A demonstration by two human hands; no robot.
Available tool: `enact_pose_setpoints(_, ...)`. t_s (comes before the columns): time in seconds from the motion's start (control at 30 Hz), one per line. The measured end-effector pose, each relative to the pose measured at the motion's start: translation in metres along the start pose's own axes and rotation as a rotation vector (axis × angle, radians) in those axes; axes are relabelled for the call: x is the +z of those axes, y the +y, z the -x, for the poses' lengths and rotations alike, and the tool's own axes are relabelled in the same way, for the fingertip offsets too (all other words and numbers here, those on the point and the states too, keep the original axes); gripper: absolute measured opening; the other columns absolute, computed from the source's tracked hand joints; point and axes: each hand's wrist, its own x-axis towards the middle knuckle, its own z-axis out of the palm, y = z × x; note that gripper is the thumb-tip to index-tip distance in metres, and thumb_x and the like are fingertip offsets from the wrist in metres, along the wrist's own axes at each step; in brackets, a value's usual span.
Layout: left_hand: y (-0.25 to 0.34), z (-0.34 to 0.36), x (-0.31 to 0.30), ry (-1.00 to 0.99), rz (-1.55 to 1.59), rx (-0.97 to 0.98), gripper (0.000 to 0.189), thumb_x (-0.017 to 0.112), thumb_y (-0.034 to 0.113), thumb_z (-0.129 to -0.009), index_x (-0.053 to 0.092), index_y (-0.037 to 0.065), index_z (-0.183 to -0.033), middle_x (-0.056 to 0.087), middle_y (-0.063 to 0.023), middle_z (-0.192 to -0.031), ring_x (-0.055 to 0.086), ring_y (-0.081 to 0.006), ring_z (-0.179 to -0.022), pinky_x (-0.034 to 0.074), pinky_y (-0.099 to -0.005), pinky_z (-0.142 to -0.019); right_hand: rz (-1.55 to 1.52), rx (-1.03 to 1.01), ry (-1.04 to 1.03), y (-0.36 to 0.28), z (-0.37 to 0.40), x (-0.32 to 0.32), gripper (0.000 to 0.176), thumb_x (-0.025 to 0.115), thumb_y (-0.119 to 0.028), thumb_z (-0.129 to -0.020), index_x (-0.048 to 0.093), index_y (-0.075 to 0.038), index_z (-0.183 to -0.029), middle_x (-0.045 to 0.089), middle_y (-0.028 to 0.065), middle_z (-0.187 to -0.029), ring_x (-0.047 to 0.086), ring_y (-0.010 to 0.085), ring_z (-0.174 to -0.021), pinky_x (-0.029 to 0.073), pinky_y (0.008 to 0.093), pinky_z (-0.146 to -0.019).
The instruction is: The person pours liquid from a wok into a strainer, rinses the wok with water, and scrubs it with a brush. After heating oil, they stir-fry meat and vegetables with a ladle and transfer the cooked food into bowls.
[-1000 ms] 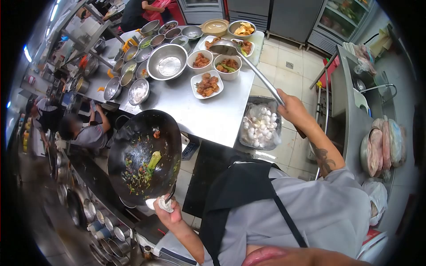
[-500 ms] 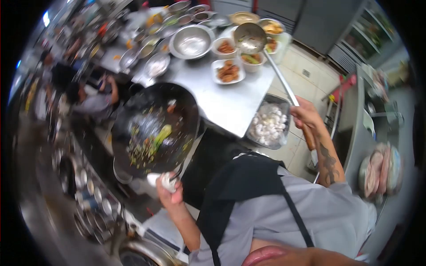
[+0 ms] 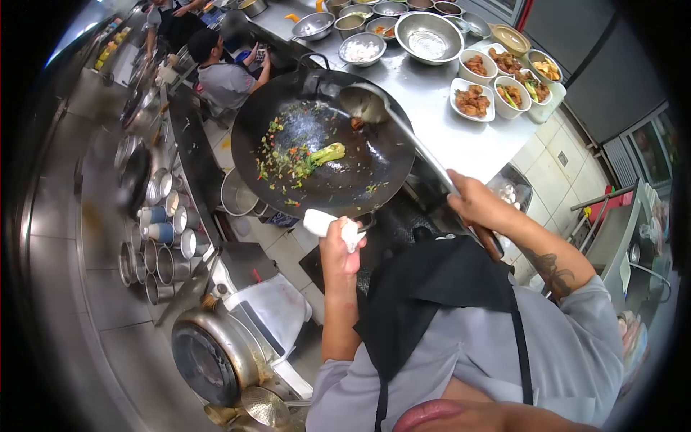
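My left hand (image 3: 340, 253) is closed round a folded white cloth (image 3: 320, 222) at the near rim of a large black wok (image 3: 266, 173), gripping the wok there; its handle is mostly hidden. In the wok lie a pale green vegetable stalk (image 3: 329, 153), scattered chopped bits and a small brown piece (image 3: 356, 123). The wok is raised and tilted. My right hand (image 3: 479, 201) grips a long-handled ladle (image 3: 425, 147) with a wooden end. Its bowl is inside the wok near the right rim, by the brown piece.
A steel table (image 3: 439, 93) holds bowls of fried food (image 3: 473, 101) and a metal basin (image 3: 430, 37). Left stand stacked steel cups (image 3: 173, 266) and a big pot (image 3: 209, 356). A co-worker (image 3: 223, 79) sits beyond the wok. A tub of white pieces (image 3: 511, 189) stands right.
The ladle has swung from above the food bowls down into the wok, my right hand moving with it. My view has shifted; the wok and left hand appear further right.
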Motion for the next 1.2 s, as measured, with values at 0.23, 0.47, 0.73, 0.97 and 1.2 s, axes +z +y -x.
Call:
enact_pose_setpoints(0.23,-0.004,-0.004,-0.007,0.074,-0.140,-0.012,0.014,0.057,0.015,-0.083,0.053,0.004,-0.091,0.059,-0.0098,-0.072,0.059,-0.0197,-0.064,0.041,-0.0303,-0.042,-0.939,0.364,-0.576,-0.049,0.008,0.013,0.019,0.052,-0.009,-0.087,0.048,-0.003,-0.104,0.050,0.0020,-0.070,0.047,0.0077,-0.043,0.037,0.0236,-0.038)
enact_pose_setpoints(0.47,-0.004,0.001,-0.017,0.031,-0.046,-0.125,0.010,0.056,0.017,-0.084,0.054,0.007,-0.087,0.059,-0.0095,-0.073,0.058,-0.0196,-0.061,0.040,-0.0292,-0.042,-1.182,0.368,-0.778,-0.015,-0.015,0.015,0.032,0.044,-0.009,-0.093,0.042,-0.004,-0.125,0.046,0.0031,-0.072,0.046,0.0077,-0.042,0.040,0.0238,-0.036)
enact_pose_setpoints(0.73,0.007,-0.001,-0.009,-0.139,0.084,-0.209,0.013,0.056,0.017,-0.085,0.056,0.005,-0.090,0.060,-0.0083,-0.075,0.059,-0.0198,-0.068,0.041,-0.0294,-0.045,-1.379,0.119,-0.482,-0.007,0.031,-0.047,0.047,0.044,-0.003,-0.086,0.034,0.006,-0.131,0.043,0.0050,-0.068,0.045,0.0082,-0.036,0.039,0.0208,-0.030)
enact_pose_setpoints(0.97,0.021,0.003,0.000,-0.188,0.011,-0.186,0.013,0.057,0.017,-0.083,0.053,0.007,-0.090,0.058,-0.0078,-0.077,0.057,-0.0168,-0.068,0.041,-0.0279,-0.043,-0.729,0.016,0.243,0.012,0.105,-0.088,0.057,0.050,0.002,-0.080,0.037,0.003,-0.135,0.052,0.0049,-0.068,0.046,0.0088,-0.037,0.038,0.0204,-0.034)
enact_pose_setpoints(1.2,0.026,-0.001,-0.004,-0.290,0.039,-0.195,0.013,0.056,0.019,-0.085,0.052,0.007,-0.089,0.056,-0.0093,-0.080,0.056,-0.0175,-0.074,0.043,-0.0282,-0.043,-0.017,0.149,0.501,0.086,0.087,-0.072,0.059,0.052,-0.002,-0.077,0.039,0.001,-0.135,0.061,0.0109,-0.077,0.060,0.0210,-0.060,0.049,0.0328,-0.055)
